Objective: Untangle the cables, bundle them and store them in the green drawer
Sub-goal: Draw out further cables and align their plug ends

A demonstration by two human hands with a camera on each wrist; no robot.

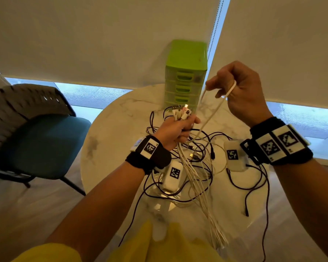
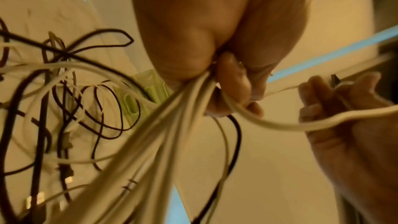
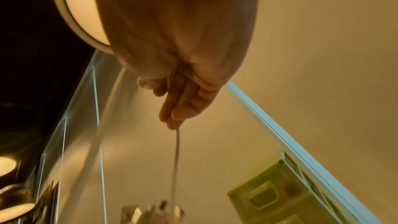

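Observation:
My left hand (image 1: 175,129) grips a bunch of white cables (image 1: 193,178) above the round marble table (image 1: 110,133); their plug ends (image 1: 182,111) stick up out of the fist and the strands (image 2: 163,125) trail down toward me. My right hand (image 1: 233,87) is raised to the right, pinching a loop of one white cable (image 1: 214,108) that runs back to the left fist; the same cable (image 3: 177,151) hangs from its fingers. Black cables (image 1: 203,148) lie tangled on the table under both hands. The green drawer unit (image 1: 186,74) stands at the table's far edge, all drawers closed.
A chair with a teal seat (image 1: 44,144) stands left of the table. Roller blinds (image 1: 102,35) with a bead chain (image 1: 215,25) hang behind the drawer unit. Black cable ends (image 1: 246,212) dangle over the table's near right edge. A yellow garment (image 1: 159,246) is at the bottom.

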